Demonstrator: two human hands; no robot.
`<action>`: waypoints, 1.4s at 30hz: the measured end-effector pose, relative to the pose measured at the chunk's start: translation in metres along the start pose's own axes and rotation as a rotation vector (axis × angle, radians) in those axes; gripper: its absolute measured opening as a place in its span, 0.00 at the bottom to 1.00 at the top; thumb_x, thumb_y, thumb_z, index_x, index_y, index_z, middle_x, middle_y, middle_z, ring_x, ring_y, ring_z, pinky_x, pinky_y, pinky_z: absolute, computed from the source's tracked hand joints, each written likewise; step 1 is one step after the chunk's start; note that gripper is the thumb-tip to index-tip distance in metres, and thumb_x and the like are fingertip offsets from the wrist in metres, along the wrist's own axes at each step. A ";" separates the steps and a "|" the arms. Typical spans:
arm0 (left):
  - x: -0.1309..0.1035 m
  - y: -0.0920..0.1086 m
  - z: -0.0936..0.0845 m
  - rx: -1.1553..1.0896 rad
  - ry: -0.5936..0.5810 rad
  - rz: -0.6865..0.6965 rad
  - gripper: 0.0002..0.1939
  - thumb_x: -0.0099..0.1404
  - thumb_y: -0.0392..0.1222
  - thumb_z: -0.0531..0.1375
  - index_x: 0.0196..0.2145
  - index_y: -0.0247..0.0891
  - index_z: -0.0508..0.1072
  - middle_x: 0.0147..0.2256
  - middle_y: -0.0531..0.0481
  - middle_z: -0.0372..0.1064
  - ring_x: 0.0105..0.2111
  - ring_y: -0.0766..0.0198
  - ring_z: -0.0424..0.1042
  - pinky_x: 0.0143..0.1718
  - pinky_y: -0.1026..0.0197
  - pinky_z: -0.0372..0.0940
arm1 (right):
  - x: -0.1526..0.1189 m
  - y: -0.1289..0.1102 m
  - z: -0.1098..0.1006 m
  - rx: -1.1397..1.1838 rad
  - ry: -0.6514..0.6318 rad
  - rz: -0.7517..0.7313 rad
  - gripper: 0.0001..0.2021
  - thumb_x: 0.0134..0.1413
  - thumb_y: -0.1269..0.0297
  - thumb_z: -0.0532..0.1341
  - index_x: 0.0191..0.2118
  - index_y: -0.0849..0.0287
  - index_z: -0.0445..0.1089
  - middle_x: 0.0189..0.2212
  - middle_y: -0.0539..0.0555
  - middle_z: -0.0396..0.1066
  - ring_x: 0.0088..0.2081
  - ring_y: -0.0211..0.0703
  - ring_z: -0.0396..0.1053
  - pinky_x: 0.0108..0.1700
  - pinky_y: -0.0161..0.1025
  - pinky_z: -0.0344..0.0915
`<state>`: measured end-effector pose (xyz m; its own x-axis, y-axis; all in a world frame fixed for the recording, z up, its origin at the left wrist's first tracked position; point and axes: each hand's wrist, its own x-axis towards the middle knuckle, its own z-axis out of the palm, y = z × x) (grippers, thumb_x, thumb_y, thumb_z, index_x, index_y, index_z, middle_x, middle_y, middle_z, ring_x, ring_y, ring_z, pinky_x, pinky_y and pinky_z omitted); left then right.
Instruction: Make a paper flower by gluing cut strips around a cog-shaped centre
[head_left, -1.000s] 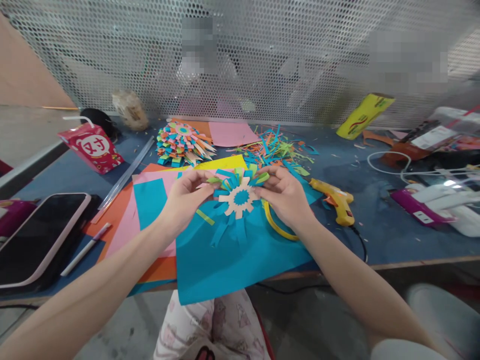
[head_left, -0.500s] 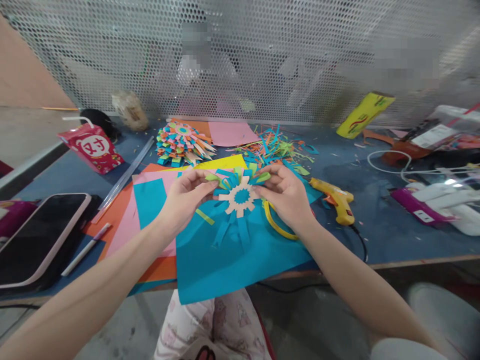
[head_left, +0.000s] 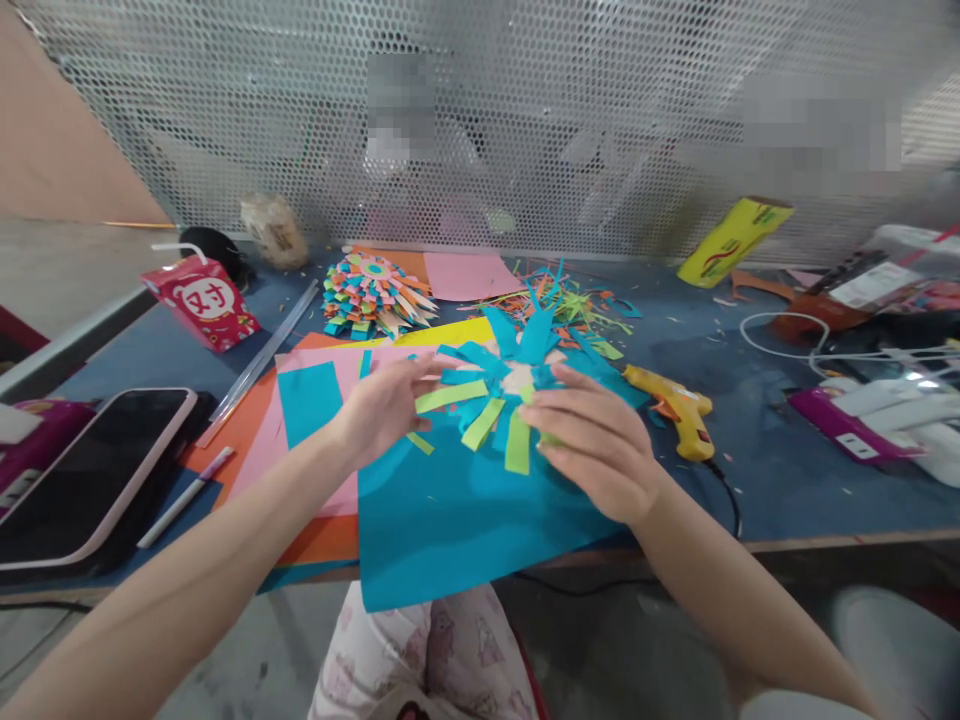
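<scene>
- Left end of tabletop [head_left: 780,490]: phone [head_left: 97,475] and capped marker [head_left: 184,498] lie beside the stacked paper; both should be kept out of the working area.
- Left hand [head_left: 379,410]: spread, fingers extended towards the strips, no pinch seen; contact cannot be confirmed. Best used as a light support at the ring, without flattening the strips.
- Centre: 1 paper rosette [head_left: 517,378], between the hands, over the blue sheet [head_left: 465,545]. Blue strips fan outward; at least 3 light green strips [head_left: 517,447] point towards the person. Turn it by its centre; strips pulled singly could crease or detach.
- Right hand [head_left: 600,440]: half-curled, fingers close together over the rosette's right side. Thumb grip not visible; cannot tell whether it pinches.
- Right: glue gun [head_left: 679,405], near that hand; keep fingers off its nozzle.
</scene>
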<state>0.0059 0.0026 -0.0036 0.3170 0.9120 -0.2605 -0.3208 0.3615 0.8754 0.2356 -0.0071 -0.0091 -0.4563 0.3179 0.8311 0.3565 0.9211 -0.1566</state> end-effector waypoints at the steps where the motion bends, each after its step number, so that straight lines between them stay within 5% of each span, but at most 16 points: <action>1: -0.001 -0.001 0.001 -0.019 -0.032 -0.019 0.15 0.48 0.48 0.66 0.32 0.38 0.74 0.30 0.50 0.70 0.31 0.61 0.70 0.25 0.64 0.59 | 0.001 -0.002 0.000 -0.046 -0.002 -0.128 0.07 0.51 0.66 0.63 0.28 0.49 0.65 0.32 0.43 0.78 0.39 0.42 0.76 0.46 0.48 0.77; 5: -0.003 -0.003 0.003 -0.024 -0.067 -0.041 0.13 0.44 0.38 0.68 0.31 0.39 0.75 0.30 0.53 0.71 0.29 0.66 0.70 0.26 0.67 0.60 | 0.006 -0.010 0.004 -0.342 0.037 -0.638 0.08 0.53 0.74 0.58 0.28 0.53 0.64 0.28 0.49 0.77 0.40 0.43 0.75 0.47 0.47 0.77; 18: -0.001 -0.008 0.001 -0.030 -0.134 0.048 0.16 0.42 0.29 0.68 0.29 0.38 0.69 0.20 0.59 0.67 0.22 0.72 0.67 0.20 0.70 0.56 | 0.004 -0.014 0.010 -0.431 -0.027 -0.669 0.05 0.54 0.75 0.58 0.31 0.57 0.64 0.31 0.52 0.77 0.41 0.42 0.74 0.50 0.45 0.76; 42: -0.002 -0.007 0.002 0.032 -0.065 0.096 0.13 0.45 0.31 0.67 0.29 0.40 0.70 0.21 0.58 0.67 0.22 0.69 0.68 0.19 0.68 0.57 | 0.007 -0.013 0.010 -0.511 -0.081 -0.753 0.06 0.56 0.70 0.59 0.29 0.53 0.67 0.31 0.47 0.77 0.41 0.40 0.73 0.49 0.42 0.76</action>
<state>0.0090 -0.0021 -0.0086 0.3438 0.9273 -0.1483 -0.3243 0.2654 0.9079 0.2196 -0.0152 -0.0068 -0.7635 -0.2939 0.5751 0.2507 0.6857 0.6833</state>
